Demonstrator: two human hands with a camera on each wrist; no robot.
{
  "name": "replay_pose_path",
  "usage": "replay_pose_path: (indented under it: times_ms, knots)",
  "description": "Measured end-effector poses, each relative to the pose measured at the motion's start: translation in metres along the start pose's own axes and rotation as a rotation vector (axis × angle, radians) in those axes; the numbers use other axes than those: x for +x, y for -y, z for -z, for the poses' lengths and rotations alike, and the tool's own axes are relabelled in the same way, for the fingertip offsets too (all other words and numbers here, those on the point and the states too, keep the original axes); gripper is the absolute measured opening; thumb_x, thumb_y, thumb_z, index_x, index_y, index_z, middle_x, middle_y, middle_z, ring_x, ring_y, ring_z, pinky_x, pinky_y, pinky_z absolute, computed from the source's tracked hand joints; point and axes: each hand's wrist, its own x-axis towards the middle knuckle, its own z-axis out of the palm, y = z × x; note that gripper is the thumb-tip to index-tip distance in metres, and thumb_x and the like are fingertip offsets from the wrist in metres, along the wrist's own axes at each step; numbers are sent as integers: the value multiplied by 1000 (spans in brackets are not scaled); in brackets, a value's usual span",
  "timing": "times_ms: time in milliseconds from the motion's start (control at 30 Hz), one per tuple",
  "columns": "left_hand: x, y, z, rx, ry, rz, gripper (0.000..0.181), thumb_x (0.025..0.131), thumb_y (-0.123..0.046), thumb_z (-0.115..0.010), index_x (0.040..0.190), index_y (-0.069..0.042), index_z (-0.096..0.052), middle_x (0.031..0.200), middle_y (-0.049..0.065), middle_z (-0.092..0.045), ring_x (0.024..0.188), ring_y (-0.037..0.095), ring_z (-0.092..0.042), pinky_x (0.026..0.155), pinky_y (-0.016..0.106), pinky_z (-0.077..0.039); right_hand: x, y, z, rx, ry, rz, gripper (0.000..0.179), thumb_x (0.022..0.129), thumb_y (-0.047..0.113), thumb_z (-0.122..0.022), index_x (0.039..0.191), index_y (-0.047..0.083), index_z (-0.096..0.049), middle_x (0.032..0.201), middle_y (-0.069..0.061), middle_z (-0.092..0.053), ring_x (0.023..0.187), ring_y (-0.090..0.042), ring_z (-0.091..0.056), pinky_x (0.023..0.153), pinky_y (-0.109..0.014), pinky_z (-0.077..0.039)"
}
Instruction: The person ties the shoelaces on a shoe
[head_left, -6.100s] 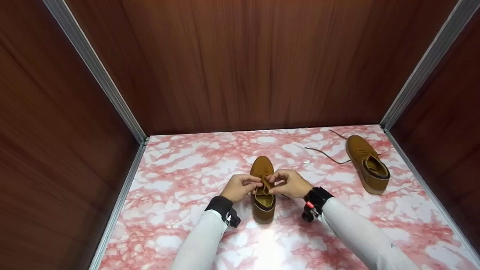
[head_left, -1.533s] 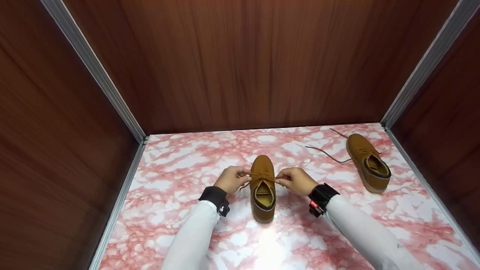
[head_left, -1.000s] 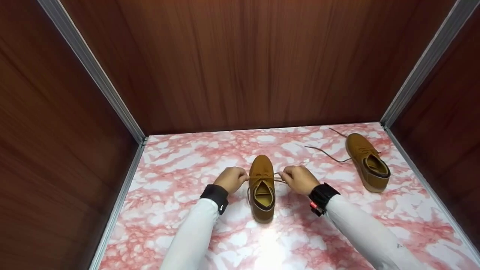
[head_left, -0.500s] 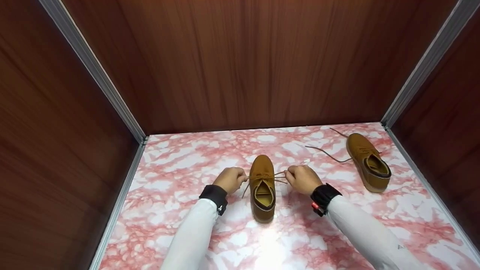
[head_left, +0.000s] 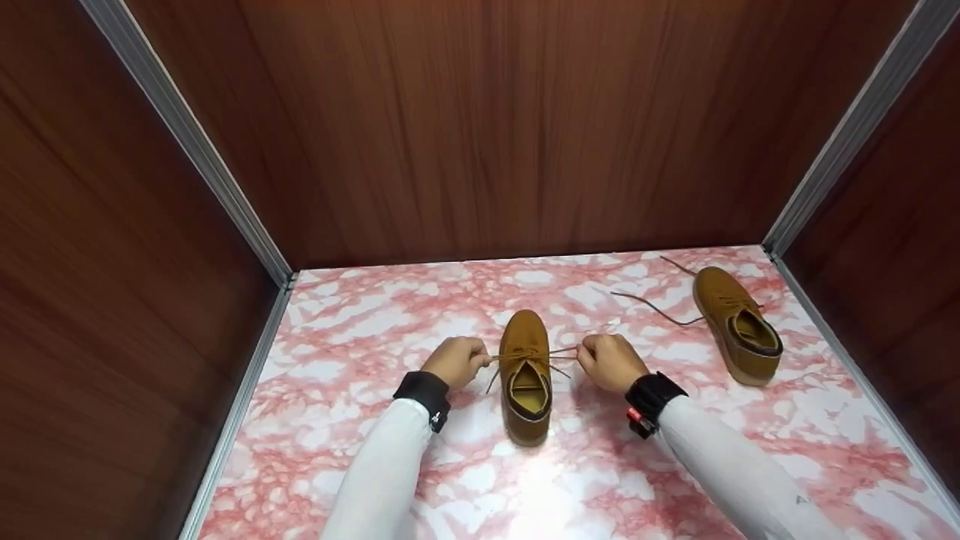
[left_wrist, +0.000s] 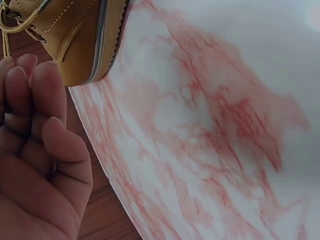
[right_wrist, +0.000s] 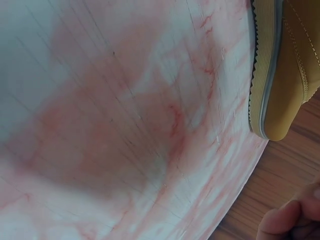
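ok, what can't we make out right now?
Head: whether the thin brown lace is fully knotted; too small.
Left wrist: heel of the tan leather-look shoe; cut off by the top edge.
Right wrist: most of the bare right hand; cut off at bottom right.

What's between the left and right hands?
The nearer tan lace-up shoe, its laces running out sideways to the left hand and right hand. Seen in the head view.

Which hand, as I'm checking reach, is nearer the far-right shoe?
Right: the right hand is left of the far-right shoe; the left hand is farther left, beyond the centre shoe.
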Motion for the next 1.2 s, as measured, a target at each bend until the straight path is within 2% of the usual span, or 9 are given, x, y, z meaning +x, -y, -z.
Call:
replay_pose_path:
  times_ms: [333, 433, 633, 767, 967, 1200]
  knots:
    - [-9, 10, -2, 14, -24, -18, 19, 99, -16, -69, 81, -10, -70, 72, -3, -60, 71, 12, -52, 72, 29, -46, -1, -2, -2, 40, -38, 24, 36, 88, 4, -63, 58, 15, -47, 56, 6, -44, 55, -12, -45, 56, -25, -36]
    - [-9, 12, -3, 8, -14, 1, 20, 99, -17, -70, 80, -10, -68, 71, -5, -57, 70, 10, -52, 71, 27, -46, -2, -4, -3, 36, -49, 8, 36, 89, 4, -62, 58, 15, -47, 56, 4, -45, 55, -14, -46, 56, -27, -37]
    - [-10, 13, -4, -41, 0, 16, 21, 99, -15, -69, 80, -8, -67, 68, -2, -64, 64, 8, -54, 67, 24, -45, -6, -6, -5, 30, -78, 0, 39, 91, 4, -61, 58, 14, -43, 54, 6, -38, 55, -15, -42, 56, -27, -35]
    - [-13, 14, -7, -77, 10, 53, 20, 100, -15, -67, 82, -7, -68, 71, 1, -67, 64, 7, -54, 65, 23, -44, -10, -7, -9, 41, -72, -8, 40, 94, 5, -61, 58, 13, -45, 54, 5, -41, 55, -14, -42, 56, -27, -35]
    - [-16, 10, -17, -134, 45, 96, 19, 102, -18, -65, 87, -8, -71, 70, -4, -61, 67, 8, -53, 67, 24, -44, -15, -8, -15, 98, -15, -104, 42, 100, 12, -64, 60, 13, -50, 56, 5, -43, 57, -14, -44, 60, -27, -37]
    - [-14, 6, -24, -184, 40, 128, 23, 103, -21, -63, 88, -6, -71, 68, -9, -57, 67, 8, -54, 71, 25, -45, -14, -5, -16, 200, 48, -202, 42, 105, 21, -61, 64, 11, -59, 60, 3, -53, 59, -13, -47, 61, -27, -39]
